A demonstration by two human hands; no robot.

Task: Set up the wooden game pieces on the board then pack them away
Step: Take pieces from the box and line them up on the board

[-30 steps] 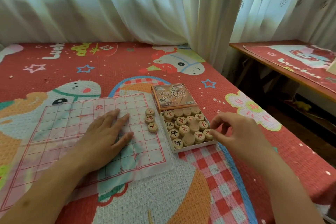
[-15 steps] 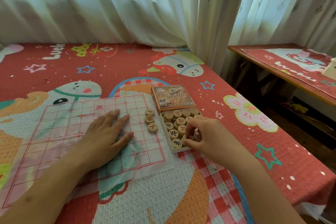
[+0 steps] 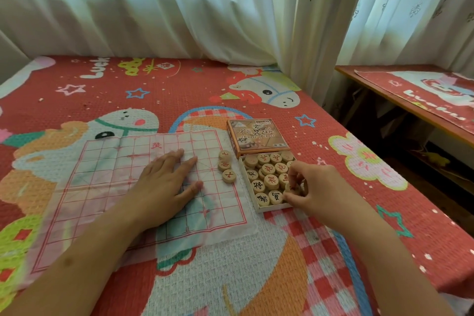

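Note:
A thin translucent board sheet (image 3: 107, 187) with a red grid lies on the mat. My left hand (image 3: 166, 185) rests flat on it, fingers spread. Three round wooden pieces (image 3: 225, 165) stand in a column at the sheet's right edge. Right of them is an open white box (image 3: 259, 209) filled with several wooden pieces (image 3: 266, 177) marked in red and black. My right hand (image 3: 315, 190) is over the box's right side, thumb and fingers pinched on a wooden piece (image 3: 293, 188) there. The hand hides the pieces beneath it.
The box lid (image 3: 256, 136), printed brown, lies just behind the box. All of this sits on a red cartoon-patterned mat (image 3: 179, 100). White curtains (image 3: 205, 7) hang behind. The mat's right edge drops to a dark gap beside a low wooden bench (image 3: 410, 108).
My right hand moved left from beside the box to over its right half and closed its fingers on a piece. My left hand stayed flat on the sheet.

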